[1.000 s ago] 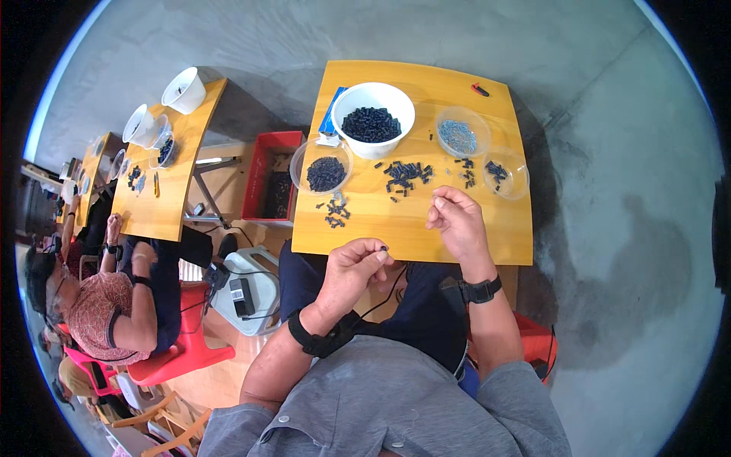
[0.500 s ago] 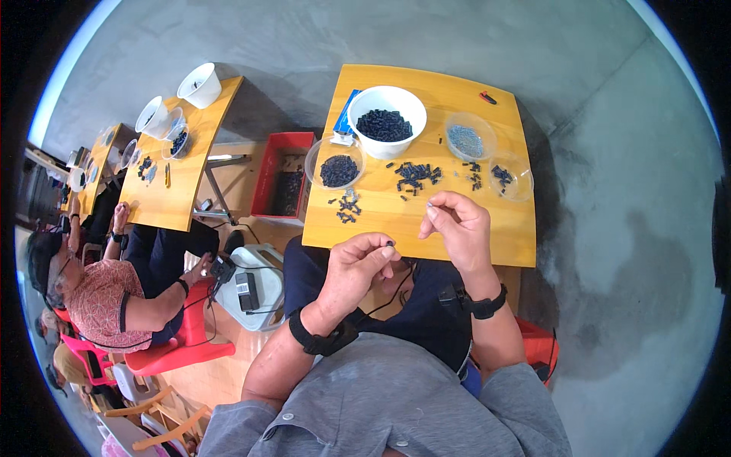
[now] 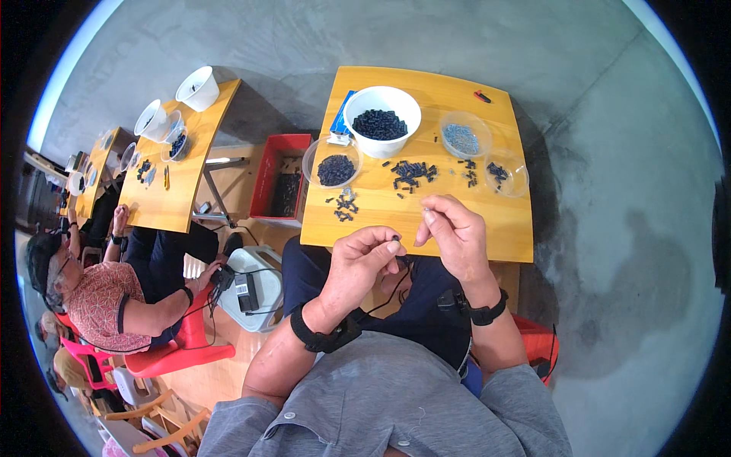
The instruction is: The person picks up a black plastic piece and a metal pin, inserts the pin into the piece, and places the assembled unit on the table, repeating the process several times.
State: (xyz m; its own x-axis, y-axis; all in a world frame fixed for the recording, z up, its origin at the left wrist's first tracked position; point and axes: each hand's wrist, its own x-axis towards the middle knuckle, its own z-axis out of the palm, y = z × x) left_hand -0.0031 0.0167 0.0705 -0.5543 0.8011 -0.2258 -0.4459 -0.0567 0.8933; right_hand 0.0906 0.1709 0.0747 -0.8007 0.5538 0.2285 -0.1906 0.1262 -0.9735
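Both of my hands are raised over the near edge of the yellow wooden table [image 3: 499, 236]. My left hand [image 3: 359, 263] pinches a small black plastic part [image 3: 396, 238] between thumb and forefinger. Just to its right, my right hand [image 3: 458, 238] has thumb and forefinger closed on a tiny pale piece [image 3: 426, 209], too small to name. Beyond the hands lies a loose pile of black parts [image 3: 411, 174]. A smaller scatter of black pieces with silvery ends [image 3: 344, 206] rests at the left, beside a clear bowl [image 3: 308, 169] full of dark parts.
A white bucket [image 3: 382, 93] holding black parts stands at the back, next to a blue box [image 3: 340, 118]. Clear tubs [image 3: 487, 137] of silvery and black pieces sit at the right. A red bin [image 3: 263, 179] is left of the table. A co-worker [image 3: 106, 305] sits further left.
My right hand has moved slightly left and down, toward my left hand. The left hand keeps its black part, tilted a little differently. The whole view has shifted slightly.
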